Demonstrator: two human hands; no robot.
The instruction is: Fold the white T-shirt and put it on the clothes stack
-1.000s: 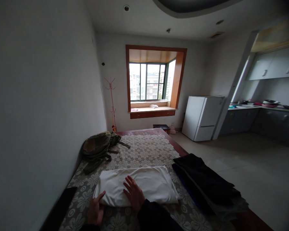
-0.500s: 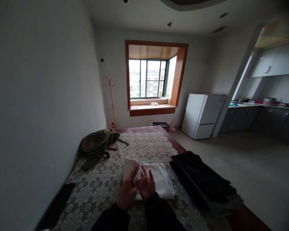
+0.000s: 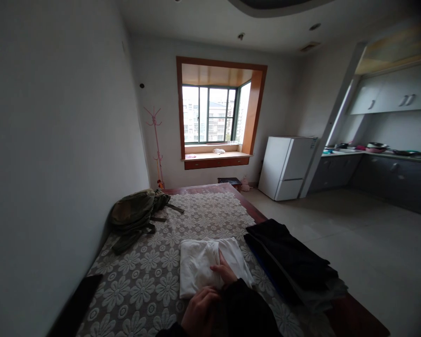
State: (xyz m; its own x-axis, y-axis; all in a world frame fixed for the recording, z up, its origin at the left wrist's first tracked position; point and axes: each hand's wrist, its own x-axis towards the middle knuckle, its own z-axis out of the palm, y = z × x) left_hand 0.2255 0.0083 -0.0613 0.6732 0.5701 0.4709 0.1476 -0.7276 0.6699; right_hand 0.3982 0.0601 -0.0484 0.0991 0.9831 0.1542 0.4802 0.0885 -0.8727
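Note:
A white garment (image 3: 198,267), folded into a flat rectangle, lies on the lace-patterned tablecloth in front of me. My right hand (image 3: 225,270) is at the edge of its upper fold, thumb on top and fingers partly tucked behind the flap, gripping the cloth. Closer to me, my left hand (image 3: 201,306) has its fingers curled at the garment's near edge. Its fingertips are hidden, and the cloth it appears to pinch is partly covered. To the right lies a stack of dark folded clothes (image 3: 287,257), apart from both hands.
A camouflage backpack (image 3: 133,210) rests against the wall on the left of the tablecloth (image 3: 149,281). The dark red table edge (image 3: 365,313) runs along the right. Beyond stand a pink coat rack (image 3: 156,140), a white fridge (image 3: 287,166) and kitchen cabinets (image 3: 389,182).
The raised flap of the white garment now lies flat over its left part. My left hand has come down toward me, and the right hand has moved slightly right along the fold.

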